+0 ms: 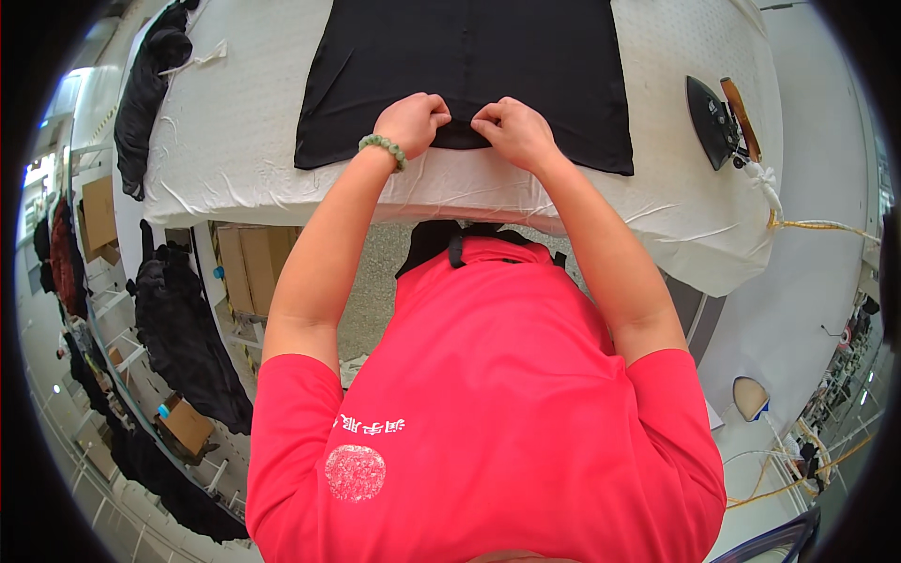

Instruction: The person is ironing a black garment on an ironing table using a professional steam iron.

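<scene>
A black garment (469,56) lies spread on the white padded ironing table (225,141), its near edge close to the table's front. My left hand (411,122), with a green bead bracelet (383,148) at the wrist, pinches the black fabric near the middle of that edge. A short way to the right, my right hand (513,129) pinches the same edge between thumb and fingers. Between the two hands the fabric edge is slightly lifted and curved. The garment's far end runs out of view.
An iron (715,124) with a wooden handle rests at the table's right side, its cord (817,225) running off right. Dark cloth (148,94) is bunched along the left edge. Black garments (188,328) hang at left near cardboard boxes (253,267).
</scene>
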